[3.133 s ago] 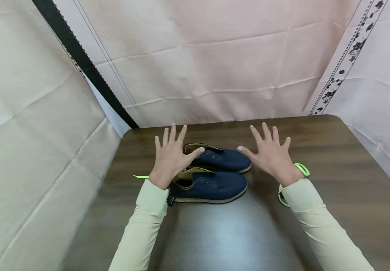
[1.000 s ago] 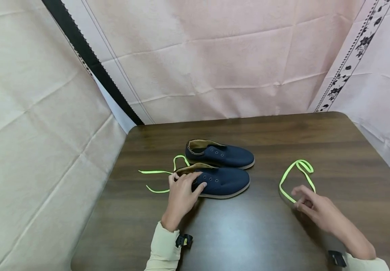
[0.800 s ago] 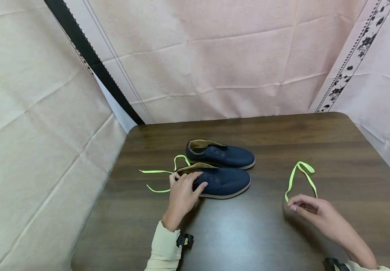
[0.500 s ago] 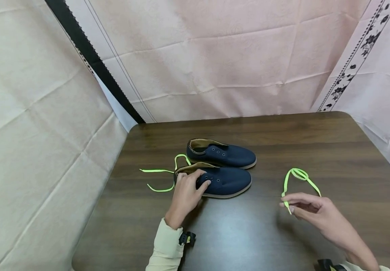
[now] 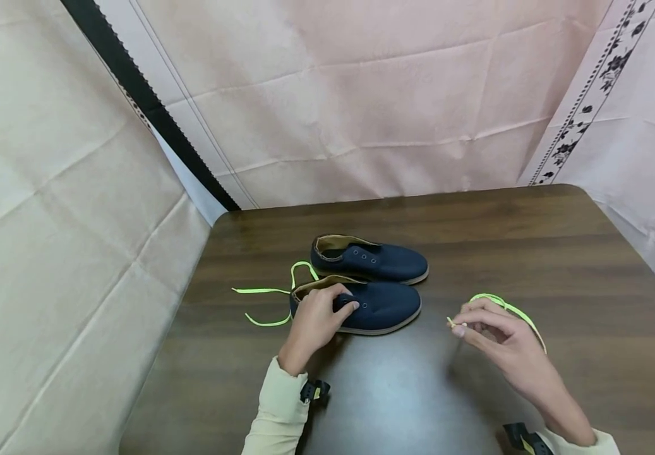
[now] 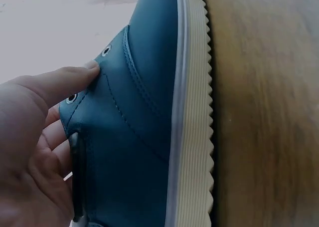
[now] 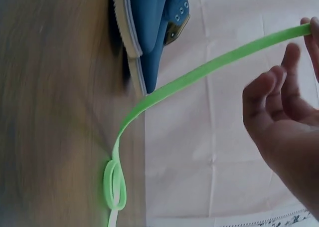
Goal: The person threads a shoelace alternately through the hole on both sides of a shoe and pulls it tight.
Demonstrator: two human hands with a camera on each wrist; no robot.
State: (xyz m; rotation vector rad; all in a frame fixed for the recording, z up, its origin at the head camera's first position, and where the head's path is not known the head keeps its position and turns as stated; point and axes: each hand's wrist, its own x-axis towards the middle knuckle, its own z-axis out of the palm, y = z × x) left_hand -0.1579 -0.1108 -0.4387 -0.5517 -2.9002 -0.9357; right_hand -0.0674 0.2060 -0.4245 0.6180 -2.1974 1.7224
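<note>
The left hand (image 5: 314,319) pinched the near shoe (image 5: 390,309) while the right hand (image 5: 503,338) gripped a green lace (image 7: 224,61)
With its thumb outside the eyelet flap (image 6: 92,95) and fingers behind it, the left seemed to steady the shoe beneath; the far shoe (image 5: 395,261) stood just beyond. The right pinched close to the lace's tip (image 5: 451,322), probably for control, and had come nearer the shoes than half a second earlier
</note>
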